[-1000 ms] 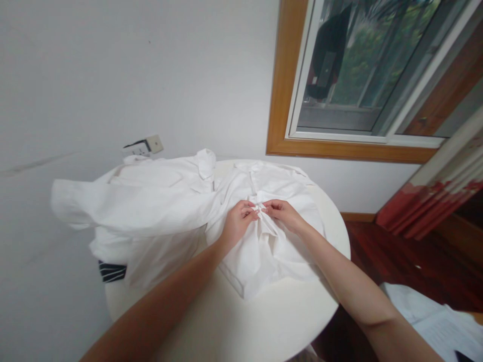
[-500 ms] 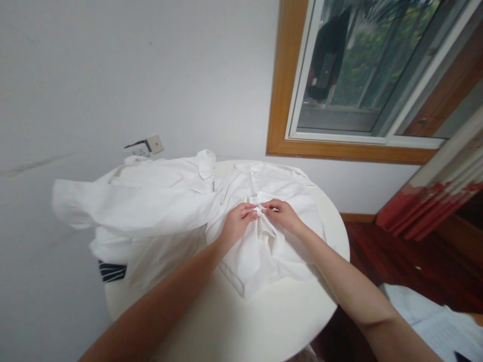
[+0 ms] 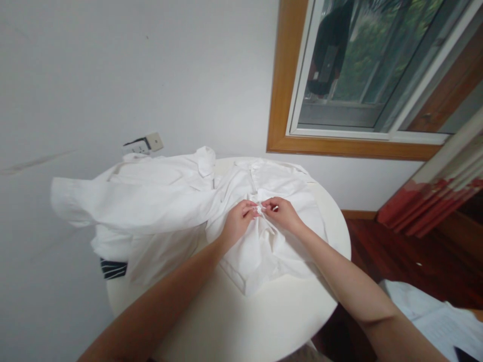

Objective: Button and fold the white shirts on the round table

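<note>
A white shirt [image 3: 294, 186] lies across the round table, its fabric gathered into creases between my hands. My left hand [image 3: 238, 217] pinches the cloth at the shirt's front opening. Opposite it, my right hand [image 3: 281, 213] pinches the other side of the same spot, the fingertips of both hands nearly meeting. Something small and whitish shows between them, too small to name surely. To the left, a long white sleeve [image 3: 151, 203] stretches over other bunched white cloth [image 3: 162, 256] and past the table's edge.
The round white table [image 3: 241, 327] stands against the wall. A black-and-white striped cloth [image 3: 113, 269] sticks out at its left edge. A wall socket [image 3: 138, 147] is behind. At the right are a window [image 3: 350, 141], a red and cream curtain [image 3: 415, 211] and whitish sheets or cloth [image 3: 430, 311] low down.
The fingertips have shifted slightly at the pinched spot, both hands still on the cloth. The view has tilted a little; the shirt lies as before.
</note>
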`<state>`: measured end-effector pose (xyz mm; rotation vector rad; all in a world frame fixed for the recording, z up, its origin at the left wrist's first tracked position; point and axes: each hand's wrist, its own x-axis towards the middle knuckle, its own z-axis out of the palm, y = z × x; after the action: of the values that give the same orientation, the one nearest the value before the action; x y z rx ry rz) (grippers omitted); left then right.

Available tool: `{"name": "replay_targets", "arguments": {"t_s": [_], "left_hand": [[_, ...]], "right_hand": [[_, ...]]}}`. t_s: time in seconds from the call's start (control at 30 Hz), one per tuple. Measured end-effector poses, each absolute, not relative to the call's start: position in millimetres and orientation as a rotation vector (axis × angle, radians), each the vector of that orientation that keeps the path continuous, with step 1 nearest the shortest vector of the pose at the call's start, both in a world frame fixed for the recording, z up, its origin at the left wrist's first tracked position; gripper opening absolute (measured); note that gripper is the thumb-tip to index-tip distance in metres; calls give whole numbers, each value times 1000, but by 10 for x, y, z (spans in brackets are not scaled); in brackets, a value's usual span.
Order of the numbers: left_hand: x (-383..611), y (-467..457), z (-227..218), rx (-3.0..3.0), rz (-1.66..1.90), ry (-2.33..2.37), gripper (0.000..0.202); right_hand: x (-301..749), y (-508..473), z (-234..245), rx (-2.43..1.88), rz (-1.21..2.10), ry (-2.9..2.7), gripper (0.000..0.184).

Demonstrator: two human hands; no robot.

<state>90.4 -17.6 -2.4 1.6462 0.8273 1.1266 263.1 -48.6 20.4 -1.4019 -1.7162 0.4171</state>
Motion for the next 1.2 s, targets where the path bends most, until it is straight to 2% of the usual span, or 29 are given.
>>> {"name": "replay_targets", "arguments": {"t_s": [0.17, 0.37, 0.7, 1.2], "left_hand": [[915, -193, -20, 1666, 1125, 850, 16], [932, -238, -58, 1679, 1189, 879, 13], [963, -248, -24, 1515, 1149, 924, 19], [990, -278, -11, 1494, 1241, 977, 26]], "right_hand": [[2593, -492, 203, -1441, 387, -1708, 12], [2505, -549, 206, -1381, 320, -1783, 18], [2595, -473, 164, -1297, 820, -1686, 20], [2357, -558, 112, -1270, 295, -1720, 7]]}}
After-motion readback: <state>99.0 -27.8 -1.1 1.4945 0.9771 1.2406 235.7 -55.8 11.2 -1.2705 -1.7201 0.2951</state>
